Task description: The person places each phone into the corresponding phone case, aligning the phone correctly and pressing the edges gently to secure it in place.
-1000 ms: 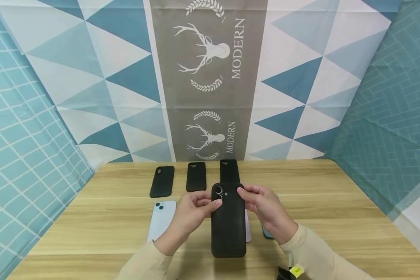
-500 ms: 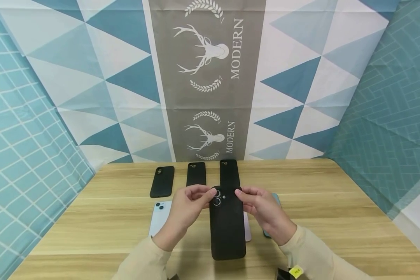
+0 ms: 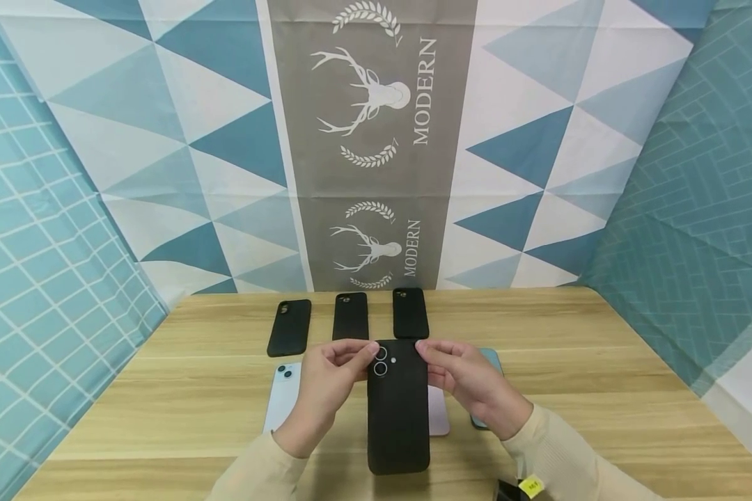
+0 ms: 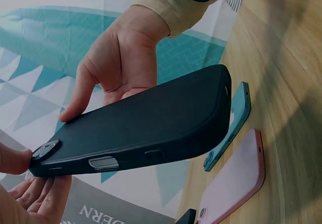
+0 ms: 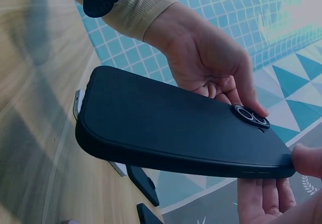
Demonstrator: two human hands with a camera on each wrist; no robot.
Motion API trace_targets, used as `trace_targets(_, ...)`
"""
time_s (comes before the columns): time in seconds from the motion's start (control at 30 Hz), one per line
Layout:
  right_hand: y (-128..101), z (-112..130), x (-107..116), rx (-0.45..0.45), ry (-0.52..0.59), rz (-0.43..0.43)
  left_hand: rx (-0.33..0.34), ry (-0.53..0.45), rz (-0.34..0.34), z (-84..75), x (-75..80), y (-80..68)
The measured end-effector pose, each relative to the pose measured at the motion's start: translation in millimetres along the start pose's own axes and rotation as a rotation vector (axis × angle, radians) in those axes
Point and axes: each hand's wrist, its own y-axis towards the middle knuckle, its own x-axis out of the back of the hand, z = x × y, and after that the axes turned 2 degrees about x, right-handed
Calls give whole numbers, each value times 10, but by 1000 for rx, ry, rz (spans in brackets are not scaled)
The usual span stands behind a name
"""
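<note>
Lowered toward the person, one cased phone (image 3: 398, 410) between two hands (image 3: 407, 376).

Cream ribbed-cuff sleeves (image 3: 560, 452); seemingly yellow-tagged black wrist gear (image 3: 519, 488).

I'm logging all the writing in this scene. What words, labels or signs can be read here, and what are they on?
"MODERN": upper grey backdrop panel, beside a deer emblem.
"MODERN": lower grey panel, reading upward.
"DERN": the same backdrop cut off, left wrist view.
Yellow tag at the right sleeve: too small to read.
</note>
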Motion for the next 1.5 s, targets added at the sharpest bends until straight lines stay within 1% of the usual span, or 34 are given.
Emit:
trace_targets(0.1, 7, 1, 4, -3, -11, 12, 23, -22, 8, 5, 9, 8)
trace_targets(0.27, 15, 1, 20, -9, -67, -18, 44, -52, 30, 18, 16, 11)
trace_targets(0.43, 15, -1, 38, -5, -52, -21, 44, -43, 49, 24, 14, 16)
trace_targets(0.6, 16, 24, 21, -11, -59, -82, 32, -31, 83, 10, 25, 23)
trace_targets(0.73, 15, 46, 3, -23, -69, -128, 54, -28, 110, 29, 36, 23)
trace_targets(0.83, 16, 61, -7, -26, -69, -144, 65, -24, 121, 42, 47, 14)
trace_targets(0.93, 16, 79, -11, -24, -68, -152, 58, -18, 133, 43, 49, 2)
trace_targets(1.03, 19, 97, -10, -20, -68, -158, 52, -26, 161, 43, 38, -9)
trace_targets(1.1, 20, 104, -9, -21, -66, -163, 59, -34, 183, 49, 24, -9)
trace_targets(1.3, 10, 95, 1, -16, -50, -146, 74, -57, 205, 72, 2, 1)
trace_targets(1.5, 1, 64, 23, -24, -30, -64, 98, -67, 243, 34, 62, 16)
